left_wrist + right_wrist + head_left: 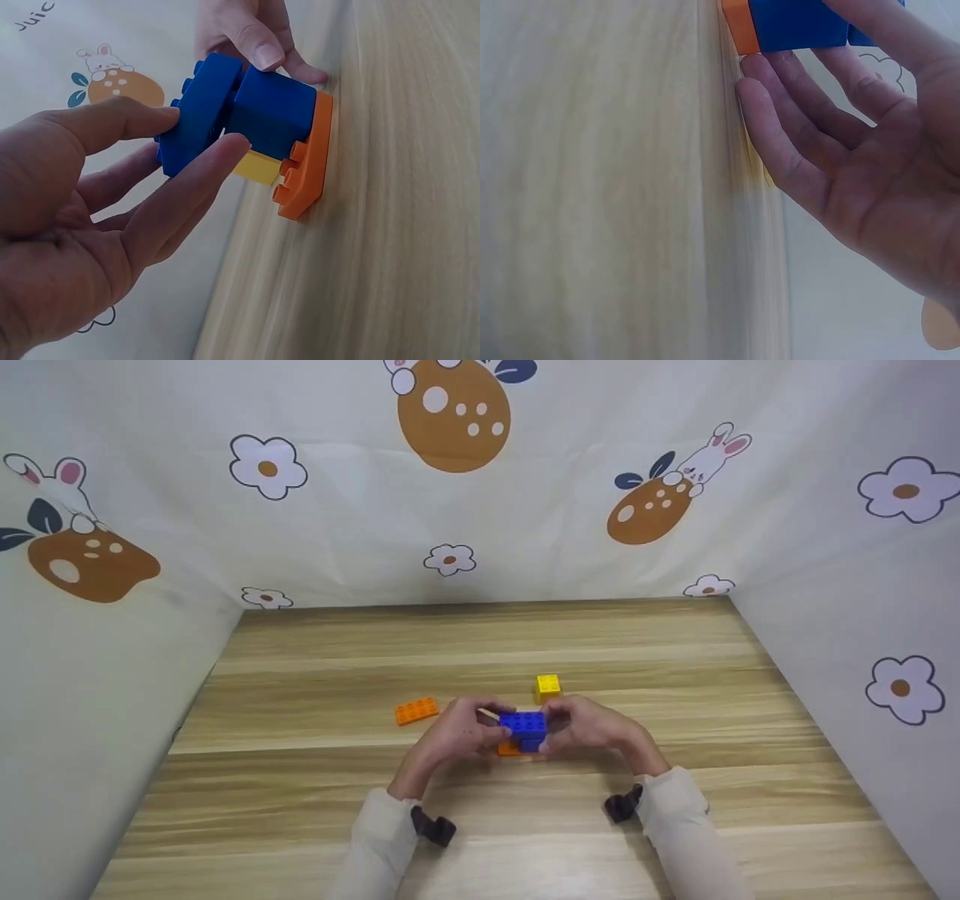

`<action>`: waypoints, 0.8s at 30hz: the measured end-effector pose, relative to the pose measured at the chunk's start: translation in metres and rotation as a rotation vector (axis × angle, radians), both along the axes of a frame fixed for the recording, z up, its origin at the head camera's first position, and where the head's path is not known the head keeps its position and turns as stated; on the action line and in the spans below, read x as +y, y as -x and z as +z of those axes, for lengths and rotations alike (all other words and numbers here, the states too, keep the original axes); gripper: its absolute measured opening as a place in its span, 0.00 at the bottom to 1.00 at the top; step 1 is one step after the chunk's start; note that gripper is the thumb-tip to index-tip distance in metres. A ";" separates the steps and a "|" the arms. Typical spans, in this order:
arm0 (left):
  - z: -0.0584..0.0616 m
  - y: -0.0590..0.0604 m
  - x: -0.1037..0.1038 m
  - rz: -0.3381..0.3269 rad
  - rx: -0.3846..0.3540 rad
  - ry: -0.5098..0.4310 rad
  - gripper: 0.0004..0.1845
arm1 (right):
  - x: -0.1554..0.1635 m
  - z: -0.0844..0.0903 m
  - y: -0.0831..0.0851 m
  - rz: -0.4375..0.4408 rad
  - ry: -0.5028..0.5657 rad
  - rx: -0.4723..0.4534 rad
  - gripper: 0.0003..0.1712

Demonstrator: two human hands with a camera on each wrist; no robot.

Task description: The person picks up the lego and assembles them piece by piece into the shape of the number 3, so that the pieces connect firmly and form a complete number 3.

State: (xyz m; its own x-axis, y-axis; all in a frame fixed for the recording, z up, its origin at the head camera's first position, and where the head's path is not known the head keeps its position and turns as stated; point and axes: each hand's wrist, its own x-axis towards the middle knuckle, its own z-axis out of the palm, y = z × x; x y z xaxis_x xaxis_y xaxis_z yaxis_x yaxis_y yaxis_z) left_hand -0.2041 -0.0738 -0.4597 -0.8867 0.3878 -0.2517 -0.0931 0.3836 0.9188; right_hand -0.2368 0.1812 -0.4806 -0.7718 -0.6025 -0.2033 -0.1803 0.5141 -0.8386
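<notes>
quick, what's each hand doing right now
left hand: pinches the upper blue brick of the brick stack.
right hand: grip on the lower blue block, steadying it.

Both arms wear loose, pale cream long sleeves, the left sleeve (379,840) and right sleeve (686,829) ending at the wrists. A small black camera mount sits strapped under the left wrist (433,826) and another under the right wrist (622,805). Both hands are bare.
</notes>
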 end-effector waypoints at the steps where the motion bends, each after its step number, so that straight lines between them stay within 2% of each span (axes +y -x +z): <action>1: 0.000 0.000 0.000 -0.001 0.000 -0.003 0.19 | 0.000 0.000 0.000 0.000 -0.002 0.001 0.20; 10: -0.006 0.002 0.003 0.032 -0.004 -0.020 0.18 | 0.001 -0.001 0.001 0.003 -0.023 0.010 0.19; 16: -0.009 0.003 0.002 0.020 -0.021 -0.055 0.19 | -0.001 -0.001 0.002 -0.001 -0.011 -0.026 0.20; 24: -0.014 0.004 -0.001 0.023 -0.008 -0.038 0.17 | -0.001 0.001 0.002 -0.014 -0.056 -0.028 0.19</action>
